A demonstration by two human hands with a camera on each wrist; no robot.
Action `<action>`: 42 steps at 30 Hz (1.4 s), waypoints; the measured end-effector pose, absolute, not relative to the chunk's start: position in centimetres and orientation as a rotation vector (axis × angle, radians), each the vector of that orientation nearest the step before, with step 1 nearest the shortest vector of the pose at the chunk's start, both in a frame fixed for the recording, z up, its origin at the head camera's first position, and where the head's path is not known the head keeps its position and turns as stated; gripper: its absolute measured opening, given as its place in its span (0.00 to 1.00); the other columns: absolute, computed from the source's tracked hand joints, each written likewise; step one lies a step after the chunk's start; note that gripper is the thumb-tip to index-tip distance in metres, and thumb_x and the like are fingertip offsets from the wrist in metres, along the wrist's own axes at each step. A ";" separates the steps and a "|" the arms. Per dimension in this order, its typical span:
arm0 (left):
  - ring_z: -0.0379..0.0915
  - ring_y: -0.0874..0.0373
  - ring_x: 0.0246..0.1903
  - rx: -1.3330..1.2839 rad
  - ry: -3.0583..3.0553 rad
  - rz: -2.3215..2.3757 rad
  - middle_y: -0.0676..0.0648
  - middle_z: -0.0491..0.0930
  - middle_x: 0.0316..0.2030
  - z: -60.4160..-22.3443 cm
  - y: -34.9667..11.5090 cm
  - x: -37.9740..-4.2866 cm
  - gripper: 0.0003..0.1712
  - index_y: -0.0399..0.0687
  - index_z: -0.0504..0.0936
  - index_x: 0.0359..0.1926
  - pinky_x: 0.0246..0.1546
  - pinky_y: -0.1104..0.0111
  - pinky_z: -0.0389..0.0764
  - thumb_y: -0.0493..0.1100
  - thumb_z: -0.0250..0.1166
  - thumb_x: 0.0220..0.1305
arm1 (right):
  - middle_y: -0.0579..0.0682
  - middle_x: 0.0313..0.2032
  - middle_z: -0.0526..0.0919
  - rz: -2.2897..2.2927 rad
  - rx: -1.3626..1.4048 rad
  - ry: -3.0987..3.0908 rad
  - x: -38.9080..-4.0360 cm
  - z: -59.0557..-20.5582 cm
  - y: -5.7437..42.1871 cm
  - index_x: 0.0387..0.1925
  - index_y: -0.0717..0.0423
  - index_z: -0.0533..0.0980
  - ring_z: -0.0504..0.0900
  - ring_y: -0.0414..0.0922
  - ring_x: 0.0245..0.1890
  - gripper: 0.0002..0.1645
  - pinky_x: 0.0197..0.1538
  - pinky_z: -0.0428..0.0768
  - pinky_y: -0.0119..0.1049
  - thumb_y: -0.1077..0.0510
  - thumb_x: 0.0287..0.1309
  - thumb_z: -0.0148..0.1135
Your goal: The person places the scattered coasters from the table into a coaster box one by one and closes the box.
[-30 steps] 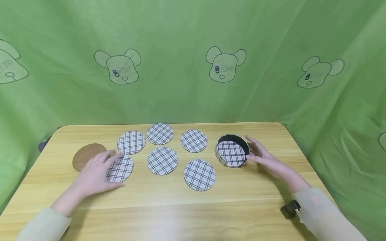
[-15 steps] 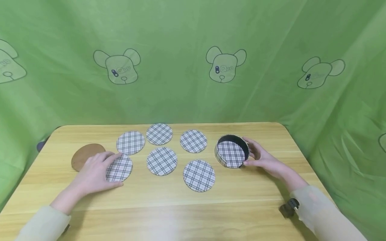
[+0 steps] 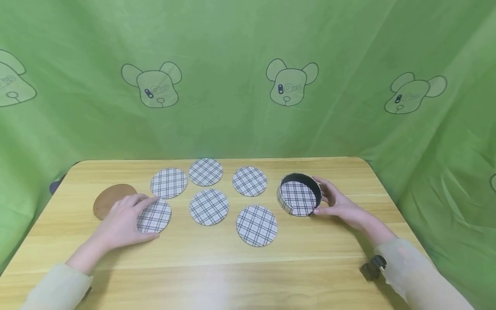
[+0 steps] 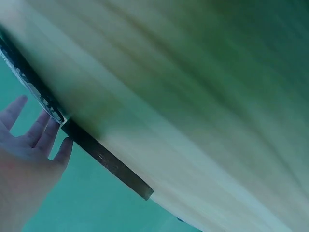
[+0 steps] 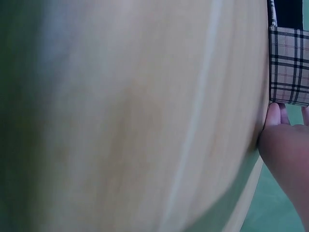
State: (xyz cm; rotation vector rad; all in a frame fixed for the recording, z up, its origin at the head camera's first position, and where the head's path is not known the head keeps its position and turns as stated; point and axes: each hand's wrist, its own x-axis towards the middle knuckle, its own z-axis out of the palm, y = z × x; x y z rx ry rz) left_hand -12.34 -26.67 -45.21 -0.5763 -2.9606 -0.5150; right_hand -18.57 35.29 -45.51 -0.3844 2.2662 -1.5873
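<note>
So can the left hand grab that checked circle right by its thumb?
Probably yes. The left hand reaches around the checked circle, fingers and thumb near opposite edges, and nothing seems to lie on the part showing.

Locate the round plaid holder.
In the head view, the holder sits right of centre on the table, with the right hand at its right side and a plaid coaster to its left.

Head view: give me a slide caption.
Left hand at a plaid coaster, right hand at the holder, five more coasters between.
</note>
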 end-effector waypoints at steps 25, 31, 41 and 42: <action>0.67 0.34 0.69 -0.725 -2.895 -0.566 0.33 0.71 0.69 -44.7 -22.4 -15.1 0.59 0.45 0.74 0.73 0.69 0.36 0.75 0.59 0.86 0.39 | 0.73 0.80 0.49 -1.642 -0.347 2.177 -18.6 -45.4 35.5 0.86 0.55 0.41 0.72 0.31 0.64 0.65 0.64 0.72 0.17 0.72 0.57 0.70; 0.67 0.37 0.69 -0.788 -2.872 -0.583 0.35 0.71 0.68 -44.5 -20.8 -15.9 0.60 0.44 0.74 0.73 0.71 0.38 0.74 0.59 0.85 0.39 | 0.71 0.81 0.48 -1.635 -0.321 2.179 -18.8 -45.4 35.4 0.86 0.52 0.42 0.70 0.32 0.65 0.66 0.64 0.71 0.17 0.71 0.57 0.70; 0.67 0.38 0.70 -0.869 -2.869 -0.542 0.35 0.72 0.69 -44.2 -18.0 -17.1 0.63 0.44 0.72 0.75 0.74 0.40 0.73 0.63 0.84 0.38 | 0.72 0.80 0.49 -1.643 -0.334 2.180 -18.7 -45.6 35.5 0.86 0.54 0.41 0.72 0.31 0.64 0.66 0.64 0.71 0.17 0.71 0.57 0.70; 0.68 0.38 0.69 -0.877 -2.866 -0.542 0.36 0.72 0.68 -44.1 -17.7 -17.2 0.63 0.44 0.72 0.75 0.73 0.40 0.73 0.63 0.84 0.38 | 0.72 0.80 0.48 -1.643 -0.332 2.180 -18.6 -45.6 35.5 0.86 0.54 0.41 0.71 0.31 0.64 0.66 0.64 0.71 0.17 0.71 0.57 0.70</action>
